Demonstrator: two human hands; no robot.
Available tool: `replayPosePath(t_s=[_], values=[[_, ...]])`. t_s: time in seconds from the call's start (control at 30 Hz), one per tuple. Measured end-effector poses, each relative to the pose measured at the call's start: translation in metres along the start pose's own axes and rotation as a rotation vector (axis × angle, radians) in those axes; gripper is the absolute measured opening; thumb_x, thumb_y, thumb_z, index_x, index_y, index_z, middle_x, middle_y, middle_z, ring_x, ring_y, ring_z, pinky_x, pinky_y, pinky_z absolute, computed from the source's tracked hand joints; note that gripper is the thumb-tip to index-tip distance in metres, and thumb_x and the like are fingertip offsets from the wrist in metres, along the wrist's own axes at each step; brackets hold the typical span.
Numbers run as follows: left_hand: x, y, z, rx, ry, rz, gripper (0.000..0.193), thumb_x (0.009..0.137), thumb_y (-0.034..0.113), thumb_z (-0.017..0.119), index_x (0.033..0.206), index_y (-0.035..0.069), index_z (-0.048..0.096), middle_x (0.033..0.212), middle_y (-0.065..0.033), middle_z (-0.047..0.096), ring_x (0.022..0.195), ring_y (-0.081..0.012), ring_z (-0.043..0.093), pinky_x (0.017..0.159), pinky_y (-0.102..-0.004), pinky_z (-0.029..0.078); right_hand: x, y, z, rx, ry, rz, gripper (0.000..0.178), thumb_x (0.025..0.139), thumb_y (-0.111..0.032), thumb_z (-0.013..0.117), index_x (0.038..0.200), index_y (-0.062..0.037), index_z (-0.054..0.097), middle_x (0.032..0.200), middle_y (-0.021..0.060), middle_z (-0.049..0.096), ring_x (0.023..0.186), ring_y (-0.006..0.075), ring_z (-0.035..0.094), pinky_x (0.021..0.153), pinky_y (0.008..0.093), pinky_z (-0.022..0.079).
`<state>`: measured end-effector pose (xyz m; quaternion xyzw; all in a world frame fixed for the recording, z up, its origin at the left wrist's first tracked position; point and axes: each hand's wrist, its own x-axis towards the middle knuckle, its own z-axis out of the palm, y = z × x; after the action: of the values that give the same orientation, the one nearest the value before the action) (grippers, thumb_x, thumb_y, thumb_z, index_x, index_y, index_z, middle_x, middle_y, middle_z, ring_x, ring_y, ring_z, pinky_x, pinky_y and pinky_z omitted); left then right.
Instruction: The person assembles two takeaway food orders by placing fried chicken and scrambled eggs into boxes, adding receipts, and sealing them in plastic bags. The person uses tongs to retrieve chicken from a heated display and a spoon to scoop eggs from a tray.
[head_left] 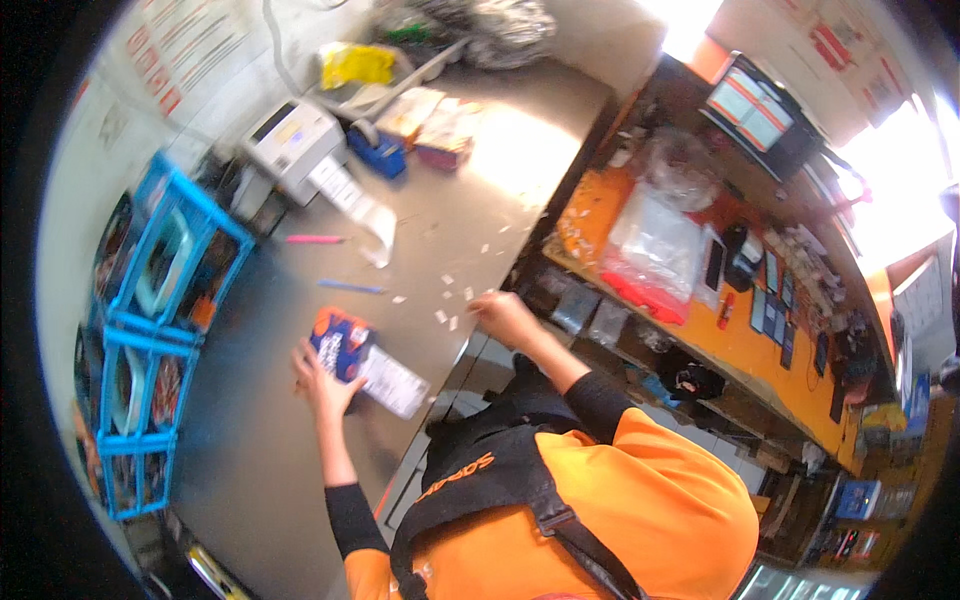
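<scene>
A blue and orange package [345,335] lies on the grey table, and a white printed label sheet [395,383] sticks out beside it toward the table's near edge. My left hand [325,380] grips the package from its near left side, thumb toward the label. Past the table's near edge, my right hand [505,318] is raised with its fingertips pinched together; whatever they hold, if anything, is too small to name. Several small white paper scraps [442,316] are scattered beside those fingertips. A blue pen [350,287] lies just beyond the package, with a pink pen [315,239] farther off.
A label printer [292,140] trails a white label strip [360,210] over the table. Behind it are a blue tape dispenser [378,150] and small boxes [445,135]. Blue baskets [150,380] line the left. An orange desk [745,355] on the right bears plastic bags [655,240] and phones.
</scene>
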<state>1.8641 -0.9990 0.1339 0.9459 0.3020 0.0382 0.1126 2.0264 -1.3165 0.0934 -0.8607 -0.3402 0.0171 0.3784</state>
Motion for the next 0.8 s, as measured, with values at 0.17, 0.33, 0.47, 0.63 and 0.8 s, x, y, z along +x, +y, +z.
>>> replayPosePath(t_s=[0.17, 0.33, 0.47, 0.63, 0.8], values=[[-0.002, 0.043, 0.004, -0.158, 0.292, 0.038, 0.112, 0.056, 0.031, 0.085, 0.144, 0.011, 0.018, 0.144, -0.0247, 0.022, 0.131, -0.0397, 0.028, 0.102, -0.0586, 0.026, -0.073, 0.187, -0.198, -0.43, 0.48, 0.634, 0.013, 0.076, -0.008, 0.059, 0.083, -0.0035, 0.068, 0.083, 0.0182, 0.065, 0.079, 0.0323, 0.064, 0.072, 0.0381, 0.051], [0.008, 0.166, 0.029, -0.309, 0.261, 0.178, 0.096, 0.062, 0.017, 0.079, 0.142, 0.017, 0.026, 0.142, -0.0196, 0.028, 0.13, -0.0389, 0.03, 0.103, -0.054, 0.027, -0.135, 0.292, -0.281, -0.739, 0.031, 0.6, 0.011, 0.077, -0.011, 0.055, 0.079, -0.0052, 0.064, 0.083, 0.0174, 0.065, 0.077, 0.0346, 0.064, 0.067, 0.0426, 0.053], [0.01, 0.278, 0.055, -0.448, 0.148, 0.401, 0.089, 0.062, 0.018, 0.077, 0.139, 0.013, 0.032, 0.14, -0.019, 0.03, 0.128, -0.0371, 0.033, 0.103, -0.0499, 0.027, -0.14, 0.313, -0.285, -0.751, -0.092, 0.632, 0.01, 0.074, -0.014, 0.059, 0.074, -0.0117, 0.068, 0.084, 0.0145, 0.066, 0.078, 0.0331, 0.063, 0.071, 0.0416, 0.051], [-0.014, 0.392, 0.088, -0.664, -0.038, 0.745, 0.071, 0.066, 0.016, 0.074, 0.13, 0.007, 0.043, 0.131, -0.0207, 0.042, 0.124, -0.037, 0.038, 0.103, -0.0427, 0.032, -0.118, 0.258, -0.309, -0.367, 0.219, 0.499, 0.013, 0.082, -0.014, 0.056, 0.092, -0.0077, 0.062, 0.081, 0.0116, 0.066, 0.079, 0.0293, 0.064, 0.068, 0.0373, 0.05], [-0.068, 0.464, 0.128, -0.877, -1.394, 0.74, 0.066, 0.071, 0.027, 0.077, 0.124, 0.0, 0.048, 0.124, -0.0135, 0.052, 0.117, -0.021, 0.047, 0.097, -0.0369, 0.038, -0.114, 0.13, -0.345, 1.382, 0.581, 0.348, 0.019, 0.094, -0.016, 0.049, 0.106, -0.0026, 0.055, 0.079, 0.0006, 0.061, 0.073, 0.0134, 0.062, 0.064, 0.0293, 0.049]])
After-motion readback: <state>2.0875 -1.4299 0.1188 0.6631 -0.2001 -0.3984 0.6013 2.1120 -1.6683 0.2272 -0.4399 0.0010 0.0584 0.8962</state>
